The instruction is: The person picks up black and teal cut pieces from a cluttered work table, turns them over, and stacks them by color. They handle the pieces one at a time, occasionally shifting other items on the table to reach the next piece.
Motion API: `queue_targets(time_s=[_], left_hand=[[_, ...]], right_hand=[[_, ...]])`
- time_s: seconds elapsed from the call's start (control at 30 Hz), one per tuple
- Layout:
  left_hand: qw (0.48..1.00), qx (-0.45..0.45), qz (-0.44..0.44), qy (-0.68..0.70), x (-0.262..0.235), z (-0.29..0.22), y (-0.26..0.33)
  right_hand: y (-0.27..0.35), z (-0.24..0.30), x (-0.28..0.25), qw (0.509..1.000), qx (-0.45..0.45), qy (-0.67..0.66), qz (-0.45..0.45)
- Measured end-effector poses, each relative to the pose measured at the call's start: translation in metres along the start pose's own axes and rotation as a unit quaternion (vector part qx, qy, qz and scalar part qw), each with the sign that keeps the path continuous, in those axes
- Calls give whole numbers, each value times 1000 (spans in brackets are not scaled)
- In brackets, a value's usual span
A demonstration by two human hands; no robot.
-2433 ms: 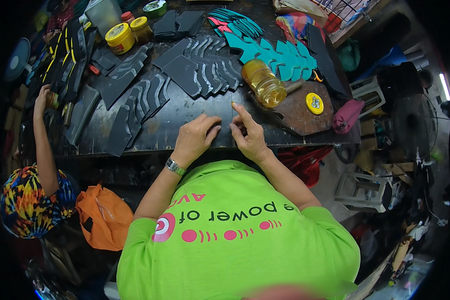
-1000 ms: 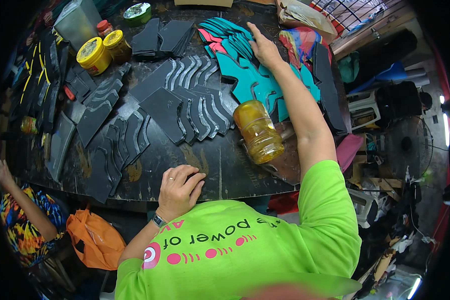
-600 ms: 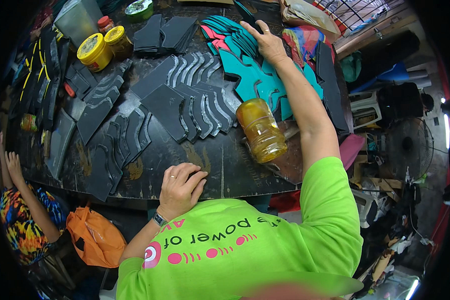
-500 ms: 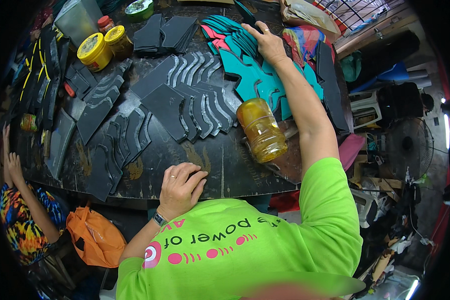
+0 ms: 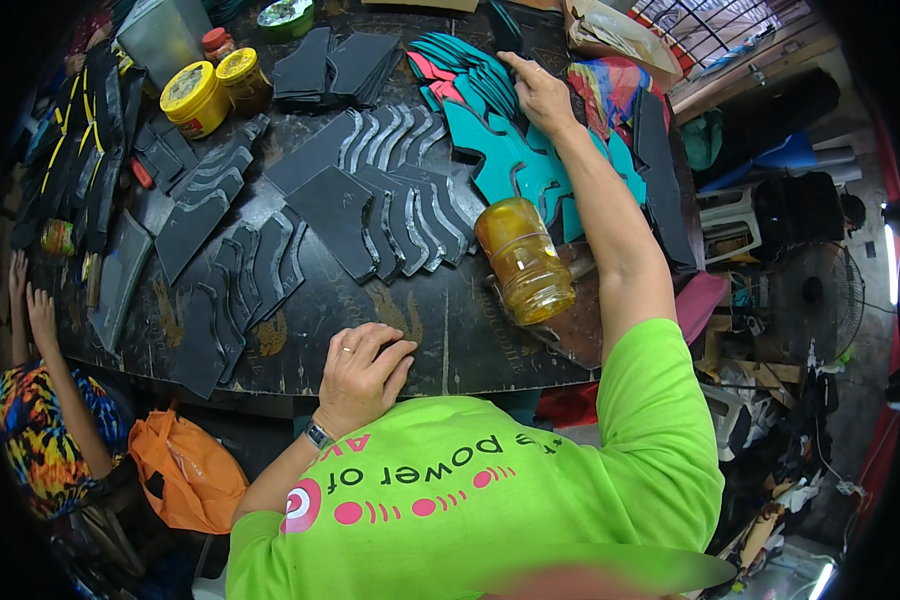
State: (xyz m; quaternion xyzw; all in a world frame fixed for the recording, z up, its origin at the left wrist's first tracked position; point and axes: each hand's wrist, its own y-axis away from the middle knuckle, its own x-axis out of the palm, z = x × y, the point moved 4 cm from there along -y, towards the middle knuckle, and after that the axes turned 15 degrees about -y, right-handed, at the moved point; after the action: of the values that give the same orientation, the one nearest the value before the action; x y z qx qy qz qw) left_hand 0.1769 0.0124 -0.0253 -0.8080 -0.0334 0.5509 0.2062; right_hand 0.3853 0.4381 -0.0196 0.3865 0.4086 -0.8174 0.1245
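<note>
My right hand (image 5: 542, 96) reaches to the far side of the table, with its fingers at the lower end of a dark piece with a teal edge (image 5: 506, 28). That piece stands up at an angle, and the fingertips are partly hidden. Just left of the hand is a fanned stack of teal foam-like pieces (image 5: 458, 62) with pink ones (image 5: 432, 72) among them. Larger teal cut pieces (image 5: 505, 165) lie under my right forearm. Near the table's front edge rests my left hand (image 5: 363, 368), its fingers curled together and nothing visible in them.
Overlapping dark grey pieces (image 5: 345, 215) with shiny curved edges cover the middle. A clear jar of amber stuff (image 5: 526, 262) lies by my right forearm. Yellow-lidded tubs (image 5: 194, 100) stand back left. Another person's hands (image 5: 42, 318) are at the left edge, near an orange bag (image 5: 185, 470).
My right hand has drawn slightly back toward me, and the dark piece has shifted a little right and changed its tilt. My left hand stays put. The other person's hands have moved slightly.
</note>
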Motion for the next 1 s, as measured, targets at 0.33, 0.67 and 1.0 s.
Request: queue_targets(time_s=[0.33,0.67,1.0], left_hand=[[1000,-3,-5,5,-1,0,0],[1000,-1,-1,9,1,1,1],[1000,1,-6,11,0,1,1]], right_hand=[[7,0,-7,993,97,-62,36],[8,-2,-3,995,75,-50,34],[4,12,1,996,58,6,71]])
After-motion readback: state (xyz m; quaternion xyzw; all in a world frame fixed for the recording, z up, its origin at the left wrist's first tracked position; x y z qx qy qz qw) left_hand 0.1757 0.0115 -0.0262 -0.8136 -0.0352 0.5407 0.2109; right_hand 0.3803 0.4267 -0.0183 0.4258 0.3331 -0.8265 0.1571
